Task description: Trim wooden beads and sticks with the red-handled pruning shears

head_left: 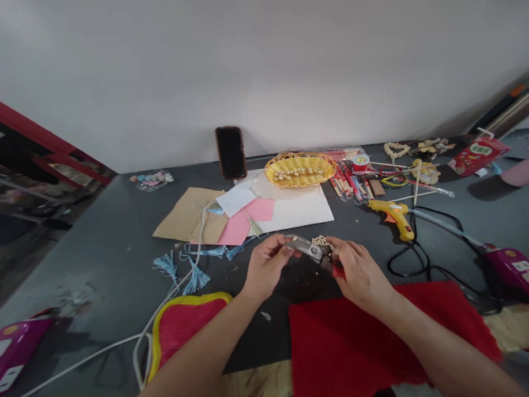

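Pruning shears with a curved metal blade and red on the handle are in the grip of my right hand, its fingers wrapped round the handles. My left hand is closed in a pinch at the blade tips, left of the pivot. Whatever lies between those fingers is too small and too hidden to make out. Just behind the shears, a small heap of pale round pieces rests on the dark table. Part of the handles is covered by my right hand.
A yellow woven basket holds pale pieces, behind white board. Pink paper and blue tassels lie left. A yellow glue gun with a black cord sits right. Red cloth is in front; a phone leans on the wall.
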### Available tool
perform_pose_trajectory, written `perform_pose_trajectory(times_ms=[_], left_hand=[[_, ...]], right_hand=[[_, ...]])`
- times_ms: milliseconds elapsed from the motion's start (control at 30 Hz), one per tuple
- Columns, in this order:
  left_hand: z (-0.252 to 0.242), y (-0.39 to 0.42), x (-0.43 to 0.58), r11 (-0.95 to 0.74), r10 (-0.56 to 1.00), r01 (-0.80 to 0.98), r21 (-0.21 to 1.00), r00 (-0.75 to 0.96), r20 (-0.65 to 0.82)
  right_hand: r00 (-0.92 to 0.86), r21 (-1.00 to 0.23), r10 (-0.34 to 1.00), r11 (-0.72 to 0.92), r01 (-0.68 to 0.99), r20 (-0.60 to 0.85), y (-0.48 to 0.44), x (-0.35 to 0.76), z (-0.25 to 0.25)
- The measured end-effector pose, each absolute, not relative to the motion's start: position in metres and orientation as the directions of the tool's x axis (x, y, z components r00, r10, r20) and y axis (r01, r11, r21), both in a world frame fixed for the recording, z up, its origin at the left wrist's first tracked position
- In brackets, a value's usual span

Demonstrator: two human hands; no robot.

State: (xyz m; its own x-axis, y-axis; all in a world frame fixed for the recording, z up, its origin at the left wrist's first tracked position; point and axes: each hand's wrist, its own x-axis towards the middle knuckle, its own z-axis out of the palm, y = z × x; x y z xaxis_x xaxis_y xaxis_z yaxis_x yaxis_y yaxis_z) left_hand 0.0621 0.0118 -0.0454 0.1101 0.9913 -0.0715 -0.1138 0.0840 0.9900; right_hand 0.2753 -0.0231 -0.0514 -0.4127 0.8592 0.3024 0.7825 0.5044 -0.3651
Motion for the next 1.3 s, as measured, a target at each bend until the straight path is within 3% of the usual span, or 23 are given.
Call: perform_pose_trajectory(times_ms=[133, 267, 633, 1300], left_hand=[[-0.044, 0.01, 0.063, 0.059, 0.994, -0.114, 0.992, 0.102, -0.047], [-0.043, 0.009, 0.064, 0.024, 0.993, -0.098, 0.995, 0.121, -0.012], [-0.052, 0.005, 0.062, 0.041, 0.989, -0.1, 0.994, 0.145, -0.026], [-0.043, 0.006, 0.064, 0.176, 0.958, -0.156, 0.972, 0.254, -0.133]], right_hand=[[-0.417, -0.354, 0.855, 0.51, 0.784, 0.309, -0.023, 0.276, -0.052], [-0.458, -0.29, 0.865, 0.501, 0.815, 0.206, -0.024, 0.274, -0.052], [-0.405, -0.295, 0.911, 0.408, 0.864, 0.074, -0.029, 0.268, -0.047], [-0.432, -0.309, 0.894, 0.446, 0.84, 0.117, -0.027, 0.273, -0.046]])
